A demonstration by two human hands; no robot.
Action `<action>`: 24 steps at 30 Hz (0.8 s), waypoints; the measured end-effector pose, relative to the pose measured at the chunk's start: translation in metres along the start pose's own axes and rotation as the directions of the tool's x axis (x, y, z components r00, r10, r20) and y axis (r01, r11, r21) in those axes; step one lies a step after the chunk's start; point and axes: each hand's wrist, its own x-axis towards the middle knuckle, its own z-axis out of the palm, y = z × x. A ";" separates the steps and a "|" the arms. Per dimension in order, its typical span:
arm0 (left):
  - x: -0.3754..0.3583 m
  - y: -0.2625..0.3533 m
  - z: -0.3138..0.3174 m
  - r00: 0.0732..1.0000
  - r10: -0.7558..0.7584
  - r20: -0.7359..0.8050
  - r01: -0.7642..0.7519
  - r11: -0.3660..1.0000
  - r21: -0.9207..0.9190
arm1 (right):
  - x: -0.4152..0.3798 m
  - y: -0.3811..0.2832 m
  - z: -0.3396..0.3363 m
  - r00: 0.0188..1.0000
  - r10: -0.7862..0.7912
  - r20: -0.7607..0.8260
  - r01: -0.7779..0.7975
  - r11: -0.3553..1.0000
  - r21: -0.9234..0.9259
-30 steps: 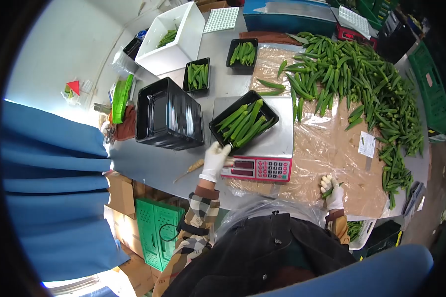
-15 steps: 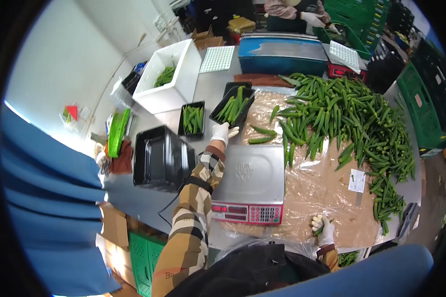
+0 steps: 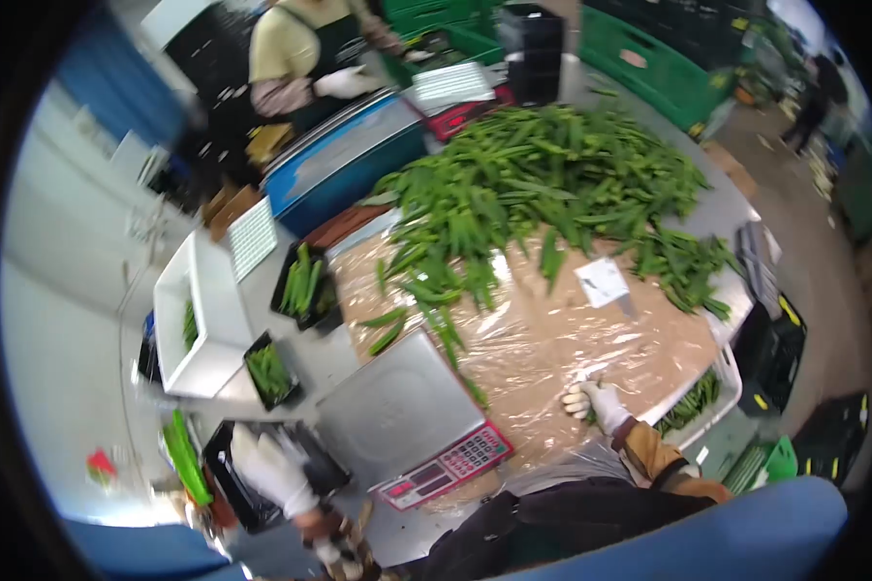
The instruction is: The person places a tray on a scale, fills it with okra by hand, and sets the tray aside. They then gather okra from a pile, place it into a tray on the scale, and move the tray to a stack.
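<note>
My left hand (image 3: 269, 473), white-gloved and smeared by motion, is over the empty black trays (image 3: 225, 484) left of the scale; its fingers are too blurred to read. White-gloved as well, my right hand (image 3: 601, 402) rests above the plastic-covered cardboard (image 3: 543, 339) with its fingers curled around a bit of green okra, mostly hidden. The scale (image 3: 407, 412) has a bare metal plate and a red keypad. Beyond it lies a large heap of okra (image 3: 552, 174). Two black trays of okra, one nearer (image 3: 269, 373) and one farther (image 3: 303, 286), stand left of the cardboard.
A white foam box (image 3: 203, 324) stands at the left, near a blue metal box (image 3: 344, 160). Across the table is a co-worker (image 3: 315, 58) with gloved hands. Green crates (image 3: 649, 63) stand behind the heap. A white crate of okra (image 3: 731, 378) is at the right.
The head view has turned to the right. My left hand has left the farther okra-filled tray and moved back to the empty black trays. My right hand stays curled over the cardboard.
</note>
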 end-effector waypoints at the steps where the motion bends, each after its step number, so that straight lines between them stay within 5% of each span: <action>1: -0.014 -0.025 0.003 0.998 -0.029 0.058 0.035 0.994 -0.102 | -0.005 -0.003 0.001 1.000 -0.010 0.007 0.010 1.000 -0.004; 4: -0.021 -0.039 -0.008 0.946 -0.140 0.292 0.197 0.965 -0.175 | 0.006 0.006 -0.007 0.999 0.007 0.038 -0.006 0.999 -0.039; 9: -0.004 -0.024 -0.017 0.982 -0.156 -0.102 0.118 0.946 -0.303 | -0.001 0.004 -0.007 0.995 0.000 0.097 -0.007 0.997 0.072; 12: -0.006 0.025 -0.033 0.986 -0.063 -0.154 0.001 0.928 -0.372 | 0.004 0.005 -0.011 0.993 0.019 0.120 -0.023 0.999 0.036; 22: -0.088 0.128 0.002 0.935 0.288 0.206 -0.154 0.854 -0.497 | 0.028 0.012 -0.021 0.943 0.167 0.287 -0.198 0.977 0.082; 24: -0.097 0.135 0.006 0.917 0.310 0.250 -0.154 0.855 -0.495 | 0.009 -0.021 -0.027 0.971 0.006 0.239 -0.013 1.000 0.027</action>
